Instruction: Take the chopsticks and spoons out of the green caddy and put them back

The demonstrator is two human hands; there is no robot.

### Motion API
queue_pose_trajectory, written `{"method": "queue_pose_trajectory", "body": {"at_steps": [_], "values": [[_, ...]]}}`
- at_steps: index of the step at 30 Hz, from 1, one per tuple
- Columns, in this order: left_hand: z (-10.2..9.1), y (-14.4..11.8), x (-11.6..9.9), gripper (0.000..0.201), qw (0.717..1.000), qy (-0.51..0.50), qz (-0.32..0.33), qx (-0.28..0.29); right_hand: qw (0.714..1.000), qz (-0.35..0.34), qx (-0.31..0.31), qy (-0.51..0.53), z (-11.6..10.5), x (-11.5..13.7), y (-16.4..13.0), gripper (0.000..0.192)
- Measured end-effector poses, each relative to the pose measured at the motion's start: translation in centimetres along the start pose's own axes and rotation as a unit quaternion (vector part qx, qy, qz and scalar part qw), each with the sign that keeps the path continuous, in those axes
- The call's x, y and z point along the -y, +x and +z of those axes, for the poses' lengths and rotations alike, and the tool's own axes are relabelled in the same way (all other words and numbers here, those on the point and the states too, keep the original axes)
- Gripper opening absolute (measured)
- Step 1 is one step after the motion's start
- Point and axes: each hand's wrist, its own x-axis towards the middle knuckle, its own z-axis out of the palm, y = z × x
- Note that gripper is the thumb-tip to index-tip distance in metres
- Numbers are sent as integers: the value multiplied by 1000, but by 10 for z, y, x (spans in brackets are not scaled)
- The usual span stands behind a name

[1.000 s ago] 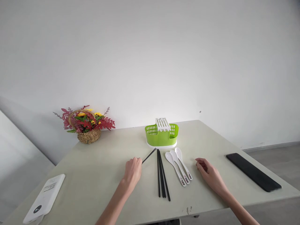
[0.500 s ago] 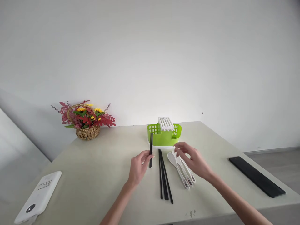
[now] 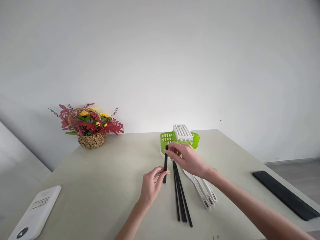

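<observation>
My left hand (image 3: pixel 151 186) pinches the lower end of a black chopstick (image 3: pixel 165 164) and holds it nearly upright above the table. My right hand (image 3: pixel 187 159) has reached across and grips the same chopstick near its top end. Right of them, several more black chopsticks (image 3: pixel 182 196) lie side by side on the table. Three white spoons (image 3: pixel 205 194) lie beyond those, partly under my right forearm. A green cutlery caddy (image 3: pixel 166 138) with a white slotted insert (image 3: pixel 183 132) stands just behind my right hand.
The pale table (image 3: pixel 105 186) carries a wicker basket of red and yellow flowers (image 3: pixel 88 128) at the back left, a white flat device (image 3: pixel 33 215) at the front left corner and a long black flat object (image 3: pixel 287 195) at the right edge. A plain white wall stands behind.
My left hand lifted one chopstick off the table and turned it upright. My right hand moved from beside the spoons across to the chopstick's top end and took hold.
</observation>
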Motion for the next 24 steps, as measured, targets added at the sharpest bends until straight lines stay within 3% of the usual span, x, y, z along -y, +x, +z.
{"method": "queue_pose_trajectory", "body": {"at_steps": [4, 7, 10, 13, 17, 20, 24], "values": [[2, -2, 10, 26, 999, -11, -18, 26, 1000, 12, -15, -12, 2, 1, -3, 30], [3, -3, 17, 25, 999, 2, -29, 44, 999, 15, -41, -22, -9, -1, -2, 32], [3, -3, 22, 26, 998, 18, -47, 48, 995, 30, -90, 15, -38, -5, 9, 36], [2, -3, 24, 32, 997, 17, -64, 35, 982, 30, -182, 28, -76, -10, 33, 36], [2, -3, 23, 31, 996, 20, -78, 25, 962, 9, -274, -14, -108, -19, 72, 30], [2, -4, 22, 30, 996, 26, -78, 29, 962, 24, -267, -60, -105, -33, 98, 25], [2, -5, 22, 30, 995, 33, -82, 38, 975, 72, -171, -120, -82, -62, 121, 20]]}}
